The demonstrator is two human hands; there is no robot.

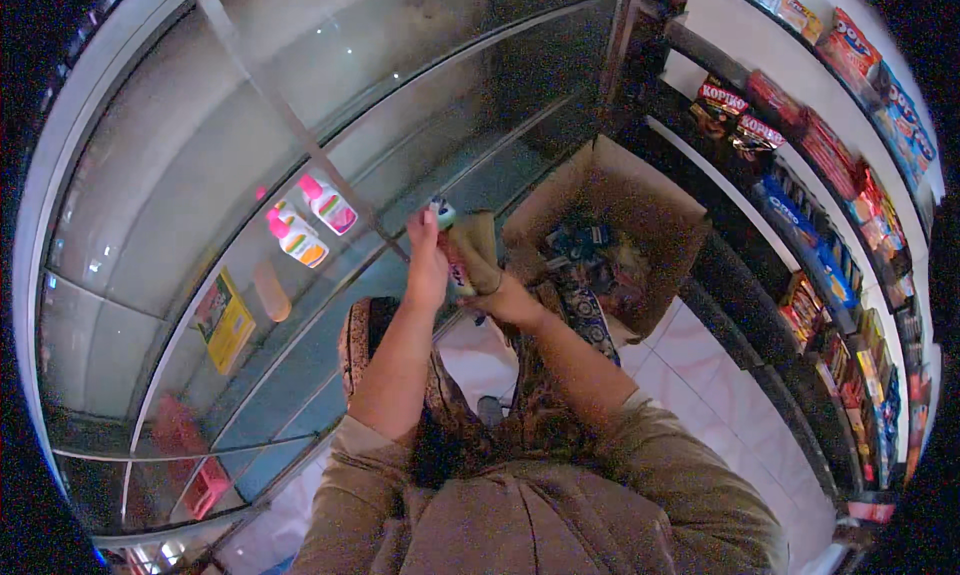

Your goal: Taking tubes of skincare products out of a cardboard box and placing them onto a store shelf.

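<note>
My left hand [429, 260] is closed on a small white-and-green container [443, 211] in front of the glass display case [330, 165]. Just below it, a reddish item [458, 267] shows between my hands; its kind is unclear. My right hand [508, 301] is bent at the lower end of that item, its fingers mostly hidden, so I cannot tell what they grip. A tan cardboard flap [482, 247] stands right beside both hands. To their right sits an open cardboard box [655, 215] with several small packets [590, 250] inside.
White bottles with pink caps [327, 205], a yellow package [230, 325] and a pink box [207, 485] sit in the glass case. Along the right, curved shelves hold snack packets [720, 105] and blue packs [805, 237]. Pale tiles [700, 380] cover the floor around my legs.
</note>
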